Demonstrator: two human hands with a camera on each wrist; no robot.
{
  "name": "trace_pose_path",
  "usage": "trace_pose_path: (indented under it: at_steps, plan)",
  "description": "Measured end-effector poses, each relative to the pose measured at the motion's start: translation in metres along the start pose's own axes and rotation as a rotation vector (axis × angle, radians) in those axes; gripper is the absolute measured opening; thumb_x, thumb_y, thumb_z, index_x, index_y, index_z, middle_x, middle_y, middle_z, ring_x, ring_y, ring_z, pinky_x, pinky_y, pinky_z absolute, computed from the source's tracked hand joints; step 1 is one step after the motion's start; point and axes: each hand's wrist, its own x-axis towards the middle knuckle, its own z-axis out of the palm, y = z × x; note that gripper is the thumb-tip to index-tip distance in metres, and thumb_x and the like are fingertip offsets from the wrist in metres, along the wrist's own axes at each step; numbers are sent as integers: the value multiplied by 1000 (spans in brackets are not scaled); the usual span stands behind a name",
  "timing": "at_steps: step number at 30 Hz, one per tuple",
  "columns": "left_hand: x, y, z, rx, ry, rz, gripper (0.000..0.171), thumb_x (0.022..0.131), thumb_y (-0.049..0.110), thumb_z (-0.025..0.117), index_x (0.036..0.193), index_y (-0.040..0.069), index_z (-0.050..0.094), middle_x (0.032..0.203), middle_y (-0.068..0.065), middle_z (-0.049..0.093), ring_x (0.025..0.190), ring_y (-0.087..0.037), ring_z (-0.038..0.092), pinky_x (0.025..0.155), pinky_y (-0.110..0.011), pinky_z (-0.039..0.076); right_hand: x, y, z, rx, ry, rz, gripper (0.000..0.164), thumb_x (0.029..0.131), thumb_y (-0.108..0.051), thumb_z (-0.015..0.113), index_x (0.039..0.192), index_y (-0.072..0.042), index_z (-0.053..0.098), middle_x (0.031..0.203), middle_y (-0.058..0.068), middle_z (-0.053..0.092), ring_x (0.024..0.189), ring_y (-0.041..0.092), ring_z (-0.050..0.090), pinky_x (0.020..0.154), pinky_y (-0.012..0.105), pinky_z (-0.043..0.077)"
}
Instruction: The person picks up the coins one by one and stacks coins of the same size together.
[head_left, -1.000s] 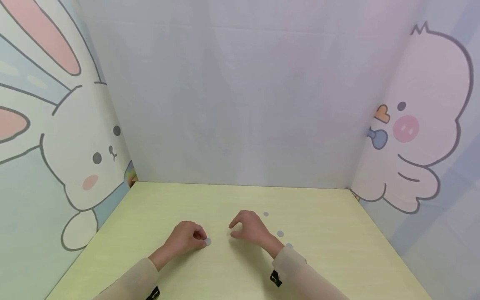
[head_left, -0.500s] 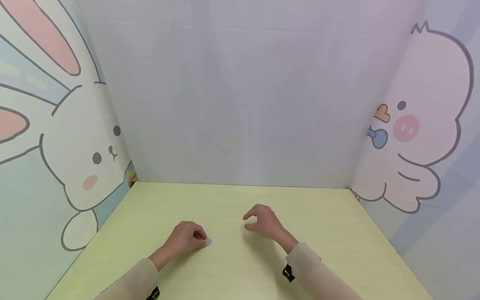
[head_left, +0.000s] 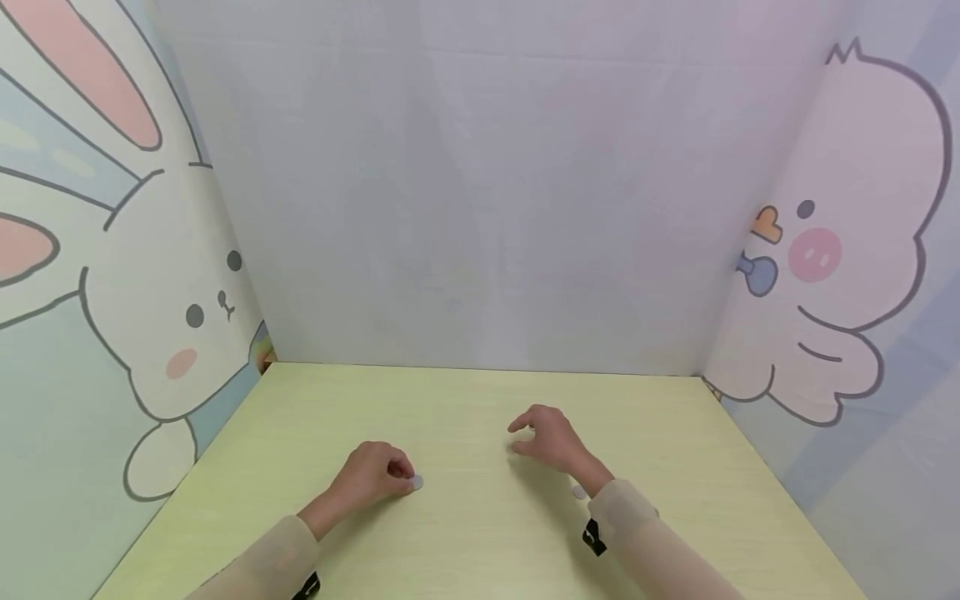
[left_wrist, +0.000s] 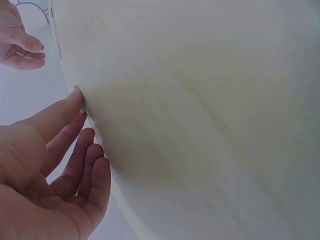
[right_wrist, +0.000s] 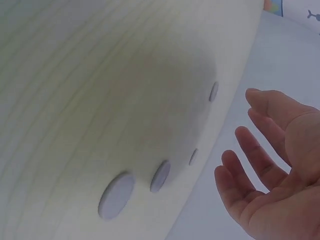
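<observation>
My left hand [head_left: 375, 477] is low over the left-centre of the table and pinches a small round grey disc [head_left: 417, 482] between thumb and forefinger. In the left wrist view, the disc [left_wrist: 83, 106] shows edge-on at the thumb tip. My right hand [head_left: 553, 440] hovers right of centre, thumb and fingers apart, holding nothing. Near its wrist lies another grey disc [head_left: 579, 492]; one more shows partly behind the fingers. The right wrist view has several discs flat on the table below that hand, the nearest disc [right_wrist: 116, 195] looking largest.
A pale yellow-green table [head_left: 450, 550] spreads under both hands. Behind it hangs a plain light curtain [head_left: 480, 208]. A rabbit print [head_left: 157, 292] covers the left side and a chick print [head_left: 847, 200] the right. Black straps [head_left: 594, 537] show under the sleeves.
My right hand has moved right and slightly away across the table, still unclosed. Discs it covered earlier come partly into sight. The left hand and its disc have stayed put.
</observation>
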Motion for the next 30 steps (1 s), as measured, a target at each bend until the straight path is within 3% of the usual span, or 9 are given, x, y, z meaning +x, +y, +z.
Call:
trace_pose_path:
  at_steps: [4,12,21,30]
  plan:
    - [0,-1,0,2,0,2,15,81,16,93,81,19,78,75,13,66,71,-6,55,69,-27,46,1,6,0,5,-13,46,20,85,-10,88,104,-9,84,105,4,74,101,28,67,88,48,56]
    - [1,-3,1,6,1,4,16,81,17,93,81,20,78,74,13,66,71,-5,55,69,-26,46,2,16,4,-28,-31,46,18,84,-9,86,102,-11,84,105,4,76,103,27,69,91,48,55]
    - [0,-1,0,-1,1,1,15,81,18,93,81,19,78,75,12,66,71,-6,55,69,-26,46,6,24,10,-18,-60,11,18,83,-8,88,101,-9,84,101,2,78,88,16,63,77,34,51]
    - [0,1,0,0,-2,-6,15,81,16,93,82,18,79,75,12,66,72,-7,55,69,-26,46,7,22,12,-22,-71,-27,18,81,-7,88,99,-8,84,98,3,77,82,15,59,72,31,48]
